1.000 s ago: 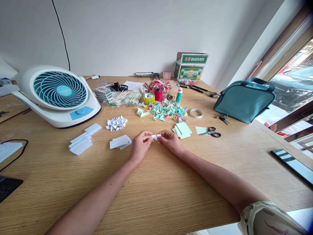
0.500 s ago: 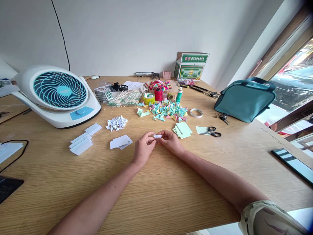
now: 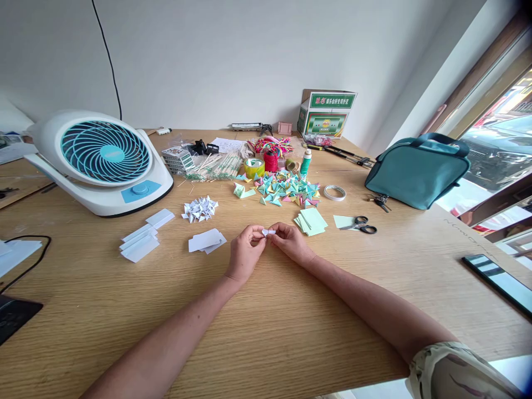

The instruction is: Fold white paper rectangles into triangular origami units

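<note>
Between my two hands is a small folded piece of white paper (image 3: 269, 232), partly covered by fingers. My left hand (image 3: 246, 249) pinches its left end, and my right hand (image 3: 290, 242) pinches the right end, both just above the wooden table (image 3: 266, 332). Left of my hands lie loose white paper slips (image 3: 204, 239), with a heap of folded white paper pieces (image 3: 200, 209) behind them. Light green paper squares (image 3: 311, 221) are stacked to the right of my right hand. Coloured folded paper triangles (image 3: 286, 188) spread out beyond my hands.
A fan (image 3: 103, 163) stands at the left, near creased white strips (image 3: 143, 238). Scissors (image 3: 358, 224), a tape roll (image 3: 334, 192), keys (image 3: 380, 202), a teal bag (image 3: 418, 172) and a phone (image 3: 499, 282) are to the right. A glue bottle (image 3: 306, 163) and a carton (image 3: 326, 113) stand farther back.
My fingers have shifted slightly on the white paper, and its visible shape differs a little. The whole view has moved marginally; other things stay put.
</note>
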